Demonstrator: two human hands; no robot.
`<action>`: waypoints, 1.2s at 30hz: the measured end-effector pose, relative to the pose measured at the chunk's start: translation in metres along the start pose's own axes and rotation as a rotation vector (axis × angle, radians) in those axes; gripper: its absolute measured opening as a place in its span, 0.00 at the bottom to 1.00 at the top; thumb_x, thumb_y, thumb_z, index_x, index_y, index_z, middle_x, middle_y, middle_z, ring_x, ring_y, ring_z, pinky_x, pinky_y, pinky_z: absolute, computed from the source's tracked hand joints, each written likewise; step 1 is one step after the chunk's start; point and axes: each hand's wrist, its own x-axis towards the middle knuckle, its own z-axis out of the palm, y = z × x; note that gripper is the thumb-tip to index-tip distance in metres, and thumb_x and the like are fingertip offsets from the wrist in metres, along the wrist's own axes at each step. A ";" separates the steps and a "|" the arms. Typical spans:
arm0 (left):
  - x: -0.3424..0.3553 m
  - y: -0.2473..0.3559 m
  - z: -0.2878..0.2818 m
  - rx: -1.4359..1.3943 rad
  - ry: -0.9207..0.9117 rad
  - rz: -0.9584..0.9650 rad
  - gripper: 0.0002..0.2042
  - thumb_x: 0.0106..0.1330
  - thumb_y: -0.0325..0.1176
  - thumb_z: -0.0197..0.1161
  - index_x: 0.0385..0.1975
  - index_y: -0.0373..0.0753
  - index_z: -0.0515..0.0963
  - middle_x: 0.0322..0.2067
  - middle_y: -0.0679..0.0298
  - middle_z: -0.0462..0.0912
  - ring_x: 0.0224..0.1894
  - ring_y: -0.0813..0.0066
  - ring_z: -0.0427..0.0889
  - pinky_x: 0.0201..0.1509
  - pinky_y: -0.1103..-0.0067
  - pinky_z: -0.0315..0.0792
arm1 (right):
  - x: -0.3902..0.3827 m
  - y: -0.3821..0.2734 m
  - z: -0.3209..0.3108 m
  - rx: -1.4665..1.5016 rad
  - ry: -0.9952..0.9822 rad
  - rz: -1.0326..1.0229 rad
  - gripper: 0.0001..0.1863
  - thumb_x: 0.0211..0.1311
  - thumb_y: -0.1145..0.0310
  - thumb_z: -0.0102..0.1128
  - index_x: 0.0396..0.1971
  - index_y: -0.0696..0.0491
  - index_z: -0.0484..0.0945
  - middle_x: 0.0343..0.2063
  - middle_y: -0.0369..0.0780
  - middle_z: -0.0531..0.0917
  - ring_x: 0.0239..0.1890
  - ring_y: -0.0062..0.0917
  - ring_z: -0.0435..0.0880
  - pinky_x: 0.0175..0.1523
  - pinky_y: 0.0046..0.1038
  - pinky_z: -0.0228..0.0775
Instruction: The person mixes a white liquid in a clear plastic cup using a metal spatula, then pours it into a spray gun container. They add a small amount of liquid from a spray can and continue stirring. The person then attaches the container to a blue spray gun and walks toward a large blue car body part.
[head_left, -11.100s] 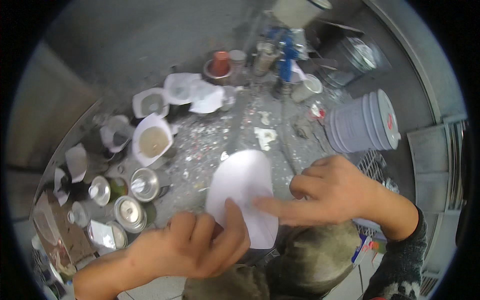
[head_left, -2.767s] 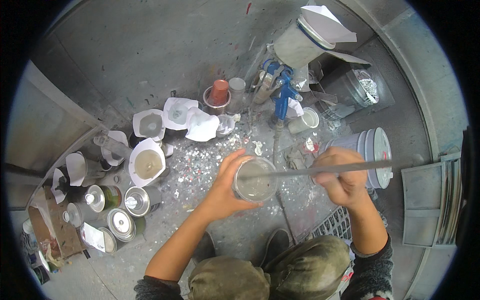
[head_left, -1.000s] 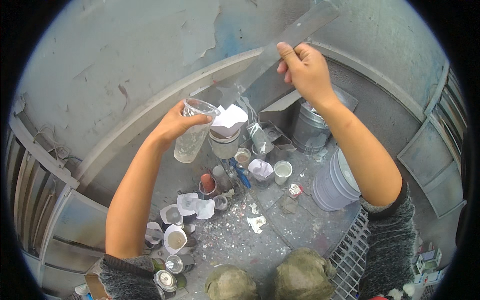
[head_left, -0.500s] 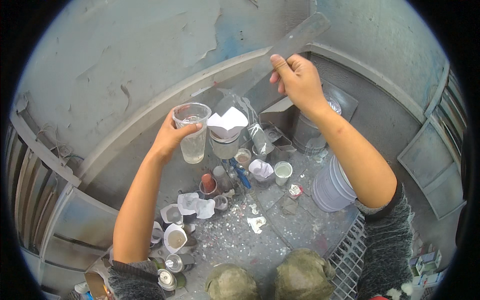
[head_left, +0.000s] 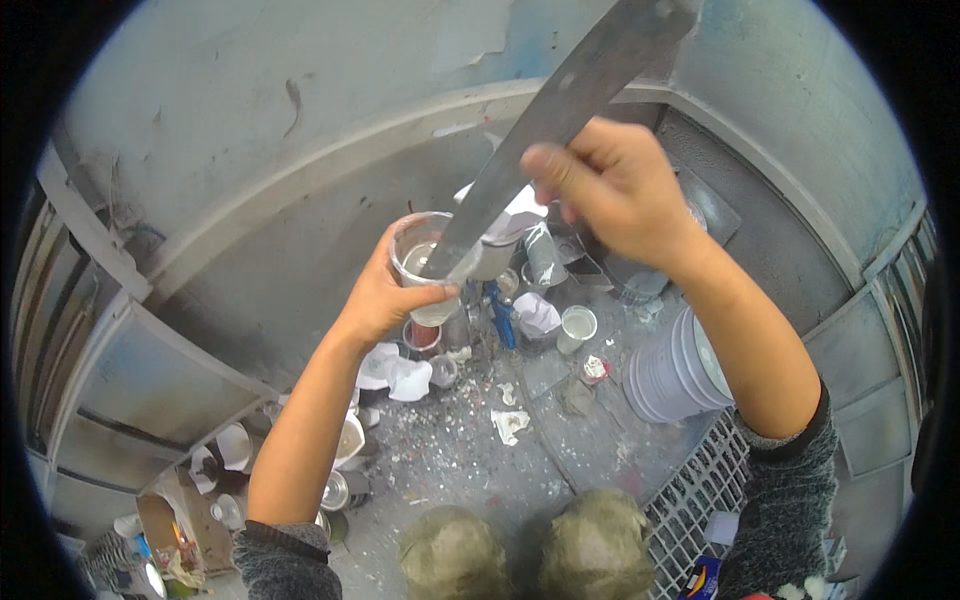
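Grey flat stick (head_left: 570, 110) is pinched in the person's right hand (head_left: 620, 190), thumb on the near face, slanting down so its low end sits inside a see-through plastic cup (head_left: 412, 240). Left hand (head_left: 372, 300) is curled round that cup, thumb laid across the front below the rim, and both are held up off the floor (head_left: 450, 440).

Room-wise, the stick crosses the cup's rim and runs right up to the top edge of the view. Forearms are well apart, with speckled floor showing between them. A pale ribbed bucket (head_left: 670, 375) shows just beside the right forearm, and a metal grate (head_left: 700, 480) runs below it. Past the hands there's a blue spray gun (head_left: 502, 318) and a small white cup (head_left: 577, 330).

Hard-to-see stuff: the stick's top end looks cut off, and its lower tip is murky inside the cup, so can't tell if it touches bottom. Right fingers are mostly behind the stick and kinda blurry. White paper (head_left: 522, 215) sits partly hidden behind the stick; no idea if they touch. Things in the cardboard box (head_left: 155, 530) are too small to make out.
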 end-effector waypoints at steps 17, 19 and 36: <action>-0.171 -0.127 0.036 -0.239 -0.030 -0.167 0.51 0.45 0.28 0.84 0.73 0.42 0.61 0.66 0.60 0.70 0.71 0.66 0.66 0.76 0.68 0.60 | -0.116 0.016 0.119 -0.287 -0.544 -0.095 0.10 0.64 0.62 0.69 0.32 0.54 0.86 0.24 0.41 0.84 0.27 0.38 0.84 0.31 0.37 0.72; -0.180 -0.135 0.040 -0.248 -0.040 -0.191 0.51 0.45 0.30 0.84 0.73 0.42 0.61 0.68 0.59 0.68 0.72 0.65 0.65 0.76 0.67 0.58 | -0.122 0.016 0.122 -0.219 -0.691 -0.063 0.10 0.63 0.62 0.69 0.30 0.54 0.85 0.25 0.41 0.84 0.26 0.37 0.84 0.31 0.37 0.72; -0.190 -0.133 0.067 -0.219 -0.044 -0.140 0.51 0.46 0.34 0.85 0.73 0.43 0.61 0.70 0.56 0.65 0.74 0.59 0.62 0.77 0.65 0.58 | -0.142 0.003 0.092 -0.302 -0.701 -0.083 0.08 0.60 0.68 0.72 0.28 0.54 0.82 0.24 0.40 0.81 0.22 0.35 0.80 0.25 0.34 0.68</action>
